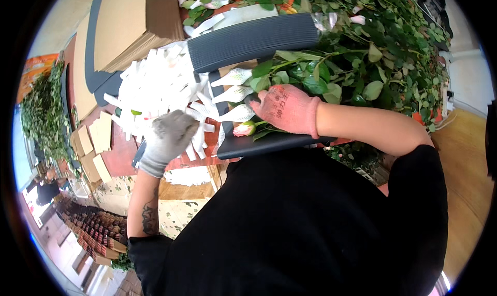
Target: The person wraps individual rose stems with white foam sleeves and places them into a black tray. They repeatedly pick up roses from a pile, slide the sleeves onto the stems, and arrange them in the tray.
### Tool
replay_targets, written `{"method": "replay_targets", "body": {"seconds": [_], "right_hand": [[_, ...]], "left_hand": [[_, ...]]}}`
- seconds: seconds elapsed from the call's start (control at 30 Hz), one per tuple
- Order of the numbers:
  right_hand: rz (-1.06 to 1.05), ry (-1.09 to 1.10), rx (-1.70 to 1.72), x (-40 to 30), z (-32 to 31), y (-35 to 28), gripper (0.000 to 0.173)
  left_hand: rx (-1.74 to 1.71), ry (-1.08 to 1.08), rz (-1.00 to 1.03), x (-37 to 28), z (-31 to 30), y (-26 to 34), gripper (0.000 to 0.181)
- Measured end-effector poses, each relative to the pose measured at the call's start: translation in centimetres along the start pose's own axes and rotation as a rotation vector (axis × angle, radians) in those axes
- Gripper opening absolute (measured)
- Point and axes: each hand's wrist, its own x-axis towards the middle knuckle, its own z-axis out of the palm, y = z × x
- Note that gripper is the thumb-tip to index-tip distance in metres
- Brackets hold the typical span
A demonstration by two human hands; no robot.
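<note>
My left hand (169, 131), in a grey-white knit glove, is over the right edge of a heap of white foam net sleeves (155, 78). It is blurred, and whether its curled fingers hold a sleeve cannot be made out. My right hand (285, 108), in a pink glove bearing writing, lies over rose stems, its fingertips beside a netted rose head (237, 113). Two more netted rose heads (233, 94) lie above that one in a row. Nearest me is a pink rose (244, 129) with a bare bud, its stem running under my right hand. Dark sheet material (271, 143) lies beneath the roses.
Beyond the roses is a stack of dark corrugated sheets (254, 39). Tall stacked brown cardboard (120, 28) stands at the upper left. Leafy rose stems (388, 55) crowd the right. Small cardboard pieces (100, 131) lie on the red tabletop (122, 156). A person (48, 189) is far left.
</note>
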Motion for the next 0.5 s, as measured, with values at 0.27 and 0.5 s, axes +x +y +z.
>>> {"method": "replay_targets", "body": {"seconds": [0.27, 0.5], "right_hand": [[-0.005, -0.023, -0.073, 0.2, -0.3, -0.4, 0.036], [-0.007, -0.021, -0.008, 0.2, -0.1, 0.0, 0.033]], "left_hand": [[0.169, -0.112, 0.114, 2.2, 5.3, 1.0, 0.027], [0.101, -0.031, 0.237, 0.7, 5.4, -1.8, 0.02]]}}
